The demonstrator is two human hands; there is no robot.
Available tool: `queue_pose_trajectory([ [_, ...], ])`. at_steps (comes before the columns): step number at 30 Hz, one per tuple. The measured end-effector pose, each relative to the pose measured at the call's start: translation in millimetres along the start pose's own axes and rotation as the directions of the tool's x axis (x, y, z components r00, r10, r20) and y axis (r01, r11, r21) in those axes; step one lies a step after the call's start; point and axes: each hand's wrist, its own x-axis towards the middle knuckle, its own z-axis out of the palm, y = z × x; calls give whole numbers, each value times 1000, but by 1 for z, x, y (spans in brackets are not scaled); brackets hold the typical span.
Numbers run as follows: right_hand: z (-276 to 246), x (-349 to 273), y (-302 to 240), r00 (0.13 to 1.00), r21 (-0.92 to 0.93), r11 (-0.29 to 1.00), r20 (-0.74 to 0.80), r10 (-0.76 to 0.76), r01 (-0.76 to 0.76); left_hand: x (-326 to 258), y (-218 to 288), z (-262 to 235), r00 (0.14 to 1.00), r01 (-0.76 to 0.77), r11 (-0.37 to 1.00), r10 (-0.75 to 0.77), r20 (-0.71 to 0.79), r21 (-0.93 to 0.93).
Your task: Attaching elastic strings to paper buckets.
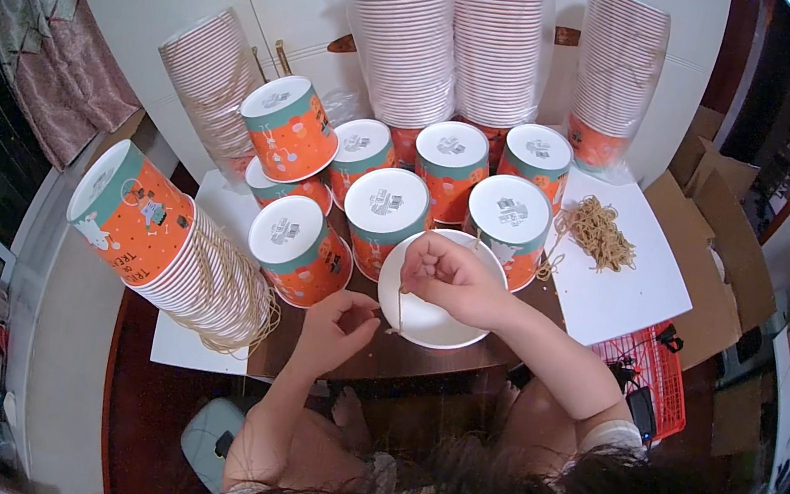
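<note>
A paper bucket point(444, 327) stands mouth up at the table's near edge, its white inside showing. Above it, my right hand point(446, 277) pinches a thin tan cord point(399, 310) that runs down to the bucket's near left rim. Another bit of cord shows at the far rim, behind the right hand. Just left of the bucket is my left hand point(340, 328), fingers loosely bent and thumb apart from the forefinger. Nothing shows between them.
Several upside-down orange and green buckets point(388, 201) crowd the table beyond. A leaning stack with cords point(220, 268) lies left. Wrapped bucket stacks point(498, 49) rise behind. A tan cord pile point(599, 235) sits on a white board point(650, 263); a red basket point(663, 386) and cardboard box point(720, 232) are right.
</note>
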Motion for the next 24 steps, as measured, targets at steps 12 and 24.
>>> queue_pose_trajectory([
  [12, 5, -1, 2, 999, -20, 1000, 35, 3, -2, 4, 1, 12, 966, -226, 972, 215, 145, 70],
  [24, -10, -3, 6, 998, -170, 985, -55, 6, -16, 1, 0, 14, 994, 80, 987, -69, 87, -136],
])
